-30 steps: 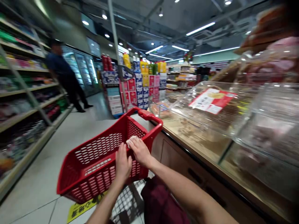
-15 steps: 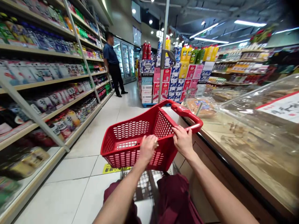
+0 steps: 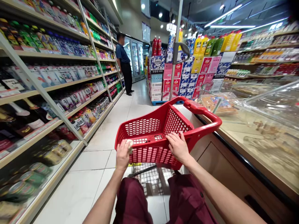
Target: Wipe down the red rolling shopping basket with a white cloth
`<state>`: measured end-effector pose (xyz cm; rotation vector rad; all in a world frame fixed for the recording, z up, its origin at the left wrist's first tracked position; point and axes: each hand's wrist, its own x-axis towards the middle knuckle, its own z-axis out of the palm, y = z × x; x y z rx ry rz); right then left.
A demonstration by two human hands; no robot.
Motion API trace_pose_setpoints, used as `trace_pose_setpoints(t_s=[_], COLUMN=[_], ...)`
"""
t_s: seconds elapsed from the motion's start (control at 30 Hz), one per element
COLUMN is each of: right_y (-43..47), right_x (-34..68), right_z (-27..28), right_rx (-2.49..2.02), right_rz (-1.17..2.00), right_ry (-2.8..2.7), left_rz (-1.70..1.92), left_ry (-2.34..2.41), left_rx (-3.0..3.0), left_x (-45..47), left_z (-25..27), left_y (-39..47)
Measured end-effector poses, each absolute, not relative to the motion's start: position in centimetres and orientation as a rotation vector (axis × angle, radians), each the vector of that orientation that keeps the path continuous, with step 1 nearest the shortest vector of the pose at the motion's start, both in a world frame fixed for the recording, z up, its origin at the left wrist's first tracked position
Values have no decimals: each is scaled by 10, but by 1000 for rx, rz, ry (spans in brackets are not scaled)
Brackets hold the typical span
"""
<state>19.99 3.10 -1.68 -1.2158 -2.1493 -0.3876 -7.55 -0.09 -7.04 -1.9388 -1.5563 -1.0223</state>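
A red plastic shopping cart (image 3: 149,127) with perforated sides stands in front of my knees, its handle toward the right. My left hand (image 3: 122,155) is at the near left corner of the basket, closed around a small, pale, crumpled cloth (image 3: 130,145) that shows beside the fingers. Over the near rim, toward the handle end, my right hand (image 3: 178,147) is curled and grips the cart. The inside of the basket shows only its red grid and floor openings. My left fingertips are partly hidden.
Shelves of drinks (image 3: 58,74) line the left side. A person (image 3: 123,63) stands farther down the tiled aisle (image 3: 100,155). Stacked drink boxes (image 3: 171,81) and a metal pole (image 3: 175,62) are ahead. Close on the right is a display counter (image 3: 233,146) with clear covers.
My left hand has moved left along the near rim to the basket's corner. My right hand has shifted slightly left along the rim, away from the handle. The view has turned slightly left.
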Motion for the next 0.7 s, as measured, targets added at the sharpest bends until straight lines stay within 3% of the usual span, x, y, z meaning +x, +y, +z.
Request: trace_pose_setpoints(t_s=[0.3,0.47,0.7], right_y=[26,25,22], right_x=[172,170,168], right_z=[-25,-26,-27], right_rx=[-1272,-1280,-1264], right_rz=[-346,-346,-343], right_ry=[-2167,-2162,-2200], left_rz=[-1035,-1195,-1096], left_ry=[-1505,-1696,-1486], left_rx=[-2041,-1740,-2038], left_x=[-73,-100,-62], left_z=[-78,-81,-80], left_y=[-2,-14,-1])
